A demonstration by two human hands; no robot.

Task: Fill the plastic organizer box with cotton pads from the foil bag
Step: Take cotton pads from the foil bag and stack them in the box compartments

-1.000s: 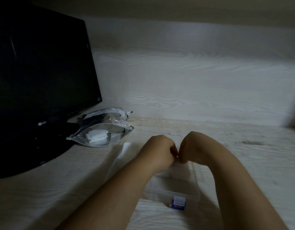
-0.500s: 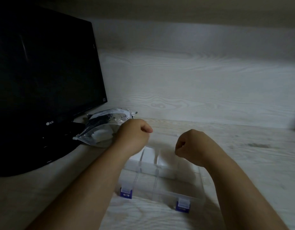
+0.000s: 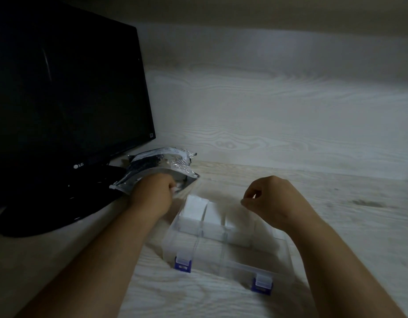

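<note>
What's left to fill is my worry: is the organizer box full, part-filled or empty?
Part-filled. White cotton pads sit in the far-left compartments of the organizer box; the near row looks empty.

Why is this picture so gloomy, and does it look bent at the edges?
In the head view the light is dim and the corners are darkest. The black flat-screen monitor is a near-featureless dark mass, while the crinkled silver foil bag catches small glints. The clear plastic organizer box looks hazy and its walls are hard to trace. The wide lens slants straight lines, such as the pale wood table's far edge.
</note>
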